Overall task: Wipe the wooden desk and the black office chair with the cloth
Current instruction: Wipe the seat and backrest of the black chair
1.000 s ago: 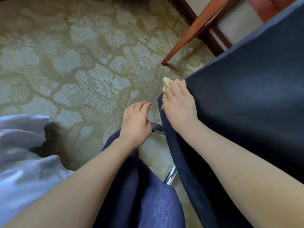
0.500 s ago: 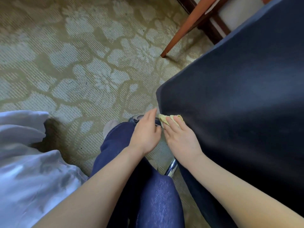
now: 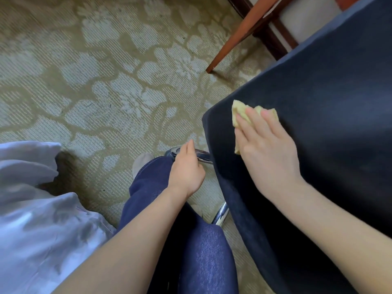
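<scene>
Nearest, just beside the chair [image 3: 328, 92], the left hand [image 3: 186, 168] is seen from the back against the chrome frame [image 3: 203, 159] under the chair. Its fingers are hidden, so whether anything is gripped cannot be told. On the chair's dark fabric, near the corner above that frame, the yellow cloth [image 3: 239, 115] is pressed flat under the straight, uncurled fingers of the right hand [image 3: 267, 149]. The chair-wiping step is judged to be in hand. Even pressure and overlapping strokes carried out to the chair's edges are advised, with the chair steadied. Beyond the chair, a wooden leg [image 3: 235, 39] stands on the carpet [image 3: 106, 81].
</scene>
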